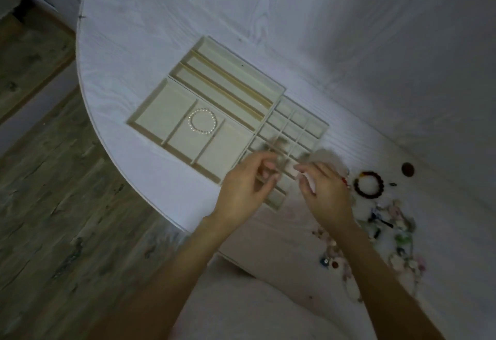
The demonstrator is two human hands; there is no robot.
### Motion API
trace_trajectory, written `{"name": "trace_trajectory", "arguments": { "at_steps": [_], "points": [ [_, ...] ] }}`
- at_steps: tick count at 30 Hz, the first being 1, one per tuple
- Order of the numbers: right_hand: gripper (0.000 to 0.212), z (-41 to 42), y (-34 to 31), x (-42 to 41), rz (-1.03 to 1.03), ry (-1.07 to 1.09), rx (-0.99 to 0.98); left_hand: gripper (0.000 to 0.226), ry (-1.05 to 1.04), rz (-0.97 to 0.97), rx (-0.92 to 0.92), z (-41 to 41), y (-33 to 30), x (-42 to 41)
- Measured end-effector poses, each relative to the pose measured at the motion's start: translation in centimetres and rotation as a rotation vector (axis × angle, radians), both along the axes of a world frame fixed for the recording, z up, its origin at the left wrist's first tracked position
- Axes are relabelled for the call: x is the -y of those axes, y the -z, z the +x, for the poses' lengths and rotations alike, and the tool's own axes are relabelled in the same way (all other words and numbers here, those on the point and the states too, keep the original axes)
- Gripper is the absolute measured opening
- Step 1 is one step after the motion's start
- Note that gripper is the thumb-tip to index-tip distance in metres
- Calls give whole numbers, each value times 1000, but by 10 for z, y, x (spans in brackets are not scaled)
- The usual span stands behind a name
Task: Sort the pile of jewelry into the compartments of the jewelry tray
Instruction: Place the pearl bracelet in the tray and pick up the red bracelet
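Spanning white table [295,30], wood floor [40,205]

Dim, bluish light, heavy motion blur over both hands, wide-angle bending at edges.

Blurred hands [281,184]; grasp unreadable.

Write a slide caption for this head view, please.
Both hands over the jewelry tray; pearl bracelet sorted, jewelry pile waiting.
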State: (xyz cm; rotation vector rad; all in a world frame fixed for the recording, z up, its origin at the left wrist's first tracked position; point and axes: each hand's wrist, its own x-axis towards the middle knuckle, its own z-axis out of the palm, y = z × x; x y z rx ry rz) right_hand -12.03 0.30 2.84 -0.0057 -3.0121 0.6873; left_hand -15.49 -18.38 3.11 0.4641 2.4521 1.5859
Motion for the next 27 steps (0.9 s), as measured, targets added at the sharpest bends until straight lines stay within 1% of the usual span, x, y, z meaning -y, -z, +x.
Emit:
{"name": "trace_trajectory", "arguments": {
  "at_steps": [2,4,6,7,8,10,11,13,15,17,19,22,23,25,27],
  "points": [
    [24,23,7,-30,-29,159,75,28,103,-30,56,11,9,-30],
    [19,42,14,-61,-44,317,145,30,216,-120,76,17,19,-67],
    [19,52,24,-85,-38,405,180,33,288,-215,74,15,29,-100],
    [21,54,28,-91,-33,400,189,37,309,-272,65,12,34,-114],
    [24,54,32,-94,-23,351,203,40,316,-329,41,8,38,-125],
    [29,57,36,-98,20,205,226,46,327,-439,-15,4,45,-147],
    [31,59,38,-97,44,147,227,47,335,-491,-36,3,49,-152],
    [31,64,40,-97,69,106,232,46,376,-574,-56,3,53,-161],
    [26,73,42,-106,64,122,238,41,389,-569,-57,0,53,-168],
    [21,80,45,-111,36,131,200,31,358,-531,-56,-5,55,-160],
    [26,89,46,-118,15,139,176,23,345,-554,-77,-6,56,-159],
    [33,99,48,-120,20,134,144,18,348,-631,-104,-2,57,-161],
    [32,101,47,-120,24,142,137,17,341,-653,-112,0,58,-162],
    [22,104,47,-121,30,174,120,16,329,-689,-113,2,59,-164],
    [11,106,48,-123,68,199,89,17,322,-666,-62,4,60,-163]
  ]
}}
